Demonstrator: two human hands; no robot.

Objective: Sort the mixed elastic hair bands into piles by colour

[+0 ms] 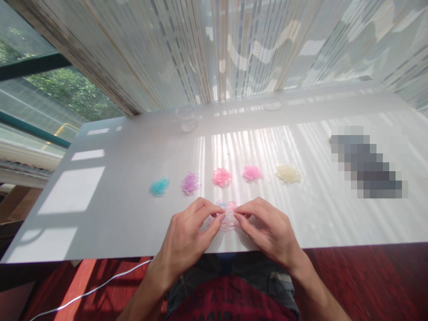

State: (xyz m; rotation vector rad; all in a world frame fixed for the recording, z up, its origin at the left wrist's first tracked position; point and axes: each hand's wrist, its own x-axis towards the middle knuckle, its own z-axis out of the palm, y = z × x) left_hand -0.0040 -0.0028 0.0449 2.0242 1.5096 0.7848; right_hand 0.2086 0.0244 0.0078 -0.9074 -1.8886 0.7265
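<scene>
A mixed pile of thin pastel rubber bands [229, 224] lies near the table's front edge, partly covered by my hands. My left hand [197, 223] is at its left side with thumb and forefinger pinched together. From the right, my right hand [264, 223] pinches in the same way, its fingertips just apart from the left ones. What the fingertips hold is too small to make out. Beyond the hands, sorted piles form a row: teal bands [159, 186], purple bands [190, 183], coral-pink bands [222, 177], pink bands [252, 174] and pale yellow bands [288, 174].
Clear round containers [187, 119] stand at the back of the white table [127, 232], with a clear disc-like piece [272, 104] farther right. A blurred-out dark object [368, 165] lies at the right. Striped curtains [220, 49] hang behind; a white cable [110, 281] runs below the left front edge.
</scene>
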